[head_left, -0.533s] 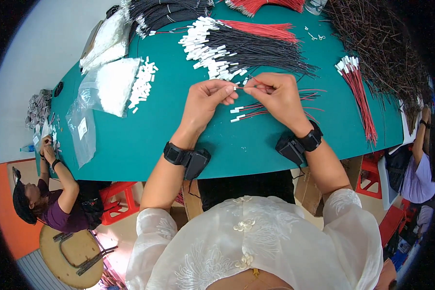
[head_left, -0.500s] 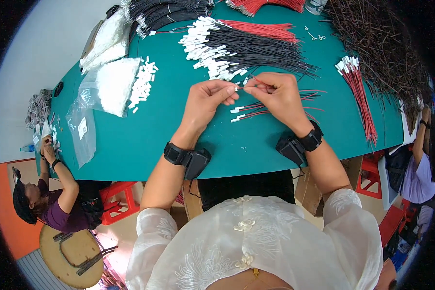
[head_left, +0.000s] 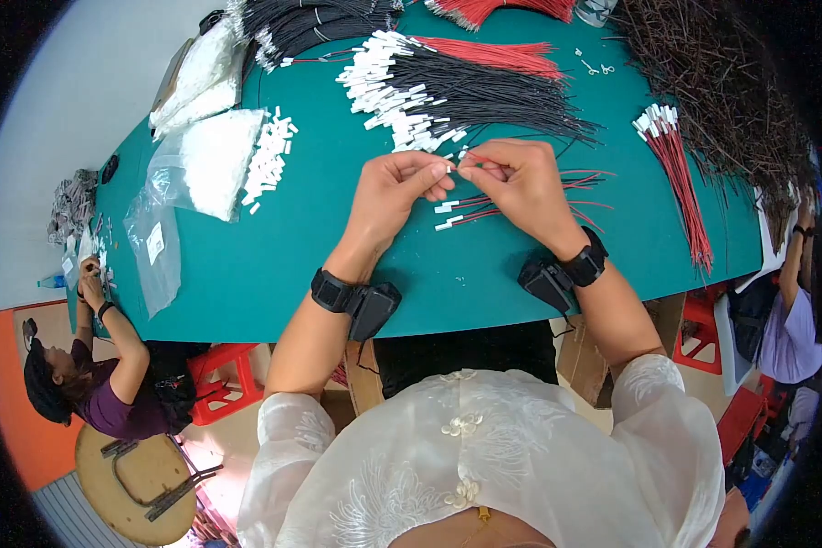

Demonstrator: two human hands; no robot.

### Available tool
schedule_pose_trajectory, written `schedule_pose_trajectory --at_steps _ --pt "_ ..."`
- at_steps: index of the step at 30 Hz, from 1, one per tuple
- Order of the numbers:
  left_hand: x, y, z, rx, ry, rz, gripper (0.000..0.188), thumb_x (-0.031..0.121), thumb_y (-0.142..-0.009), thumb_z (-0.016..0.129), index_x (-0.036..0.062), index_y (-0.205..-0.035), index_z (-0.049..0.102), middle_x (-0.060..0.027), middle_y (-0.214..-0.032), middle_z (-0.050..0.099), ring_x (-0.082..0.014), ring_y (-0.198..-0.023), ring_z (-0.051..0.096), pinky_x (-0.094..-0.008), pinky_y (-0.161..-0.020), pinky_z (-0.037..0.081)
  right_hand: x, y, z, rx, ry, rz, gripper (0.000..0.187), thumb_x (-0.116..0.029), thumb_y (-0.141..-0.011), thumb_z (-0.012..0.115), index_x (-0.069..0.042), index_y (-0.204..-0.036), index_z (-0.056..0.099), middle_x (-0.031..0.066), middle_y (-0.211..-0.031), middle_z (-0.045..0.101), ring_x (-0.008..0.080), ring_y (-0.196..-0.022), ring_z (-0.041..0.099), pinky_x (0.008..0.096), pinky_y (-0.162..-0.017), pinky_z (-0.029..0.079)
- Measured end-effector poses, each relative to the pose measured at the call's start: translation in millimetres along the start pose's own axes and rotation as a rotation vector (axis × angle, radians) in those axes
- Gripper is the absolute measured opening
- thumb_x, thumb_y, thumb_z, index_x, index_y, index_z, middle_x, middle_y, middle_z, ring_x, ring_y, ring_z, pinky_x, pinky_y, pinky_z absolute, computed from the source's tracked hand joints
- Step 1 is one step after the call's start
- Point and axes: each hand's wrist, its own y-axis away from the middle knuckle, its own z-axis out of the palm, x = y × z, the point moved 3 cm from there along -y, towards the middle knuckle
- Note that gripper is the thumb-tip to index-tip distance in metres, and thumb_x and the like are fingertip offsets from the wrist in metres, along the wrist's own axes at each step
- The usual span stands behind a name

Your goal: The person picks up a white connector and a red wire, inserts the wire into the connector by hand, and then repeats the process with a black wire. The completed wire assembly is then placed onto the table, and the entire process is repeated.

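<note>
My left hand [head_left: 395, 190] is closed in a pinch on a small white connector [head_left: 448, 168], mostly covered by the fingertips. Right beside it, my right hand [head_left: 524, 183] pinches a thin red wire [head_left: 476, 156]; its tip lies at the connector, and whether it sits inside cannot be seen. Under and beside my right hand lie several red and black wires with white connectors [head_left: 446, 209] on their left ends. Just beyond both hands spreads a large bundle of black wires [head_left: 502, 91] with white connectors on the left ends, and red wires [head_left: 511, 59] behind them.
Loose white connectors [head_left: 269, 160] lie at the left by an opened clear bag [head_left: 217, 164] full of them. A red wire bundle [head_left: 680, 192] rests on the green table [head_left: 447, 301] at the right, near a dark wire heap [head_left: 712, 100]. A co-worker [head_left: 100, 365] sits at the left.
My right hand has shifted very slightly left, toward the left fingertips. Both hands keep their pinch, and the things on the table have stayed put.
</note>
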Motion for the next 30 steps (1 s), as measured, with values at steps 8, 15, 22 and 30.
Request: schedule_pose_trajectory --at_steps 8,15,22,30 --pt "8 5 0 0.109 -0.265 0.127 0.014 0.012 -0.09 0.07 0.0 -0.097 0.072 -0.004 -0.085 0.07 -0.0091 -0.073 0.062 -0.0225 -0.067 0.048 3 -7 -9 -0.098 0.038 0.014 0.019 -0.013 -0.09 0.067 0.005 -0.086 0.07 0.0103 -0.068 0.063 0.0133 -0.056 0.053 0.0282 -0.054 0.043" --pt "16 7 2 -0.022 -0.689 0.283 0.013 0.008 -0.083 0.075 0.0022 -0.095 0.073 -0.001 -0.082 0.069 -0.0068 -0.069 0.057 -0.0219 -0.062 0.044 24 -8 -15 -0.036 0.255 -0.001 0.031 -0.022 -0.096 0.061 0.006 -0.086 0.068 0.0128 -0.071 0.063 0.0199 -0.059 0.056 0.0325 -0.058 0.045" --pt "10 1 6 0.119 -0.677 0.215 0.016 0.005 -0.08 0.076 0.0016 -0.095 0.072 -0.0035 -0.081 0.067 -0.0097 -0.064 0.056 -0.0236 -0.059 0.044 23 -8 -11 -0.004 0.282 0.017 0.026 -0.021 -0.094 0.064 0.004 -0.091 0.067 0.0125 -0.067 0.058 0.0216 -0.057 0.054 0.034 -0.057 0.043" --pt "9 -5 5 0.2 -0.924 0.445 0.017 0.004 -0.078 0.075 0.0018 -0.095 0.071 -0.0066 -0.073 0.062 -0.0168 -0.06 0.059 -0.0306 -0.057 0.047 16 -7 -6 -0.095 0.289 0.019 0.019 -0.016 -0.091 0.067 0.002 -0.097 0.065 0.0115 -0.063 0.052 0.0205 -0.055 0.048 0.0353 -0.055 0.04"
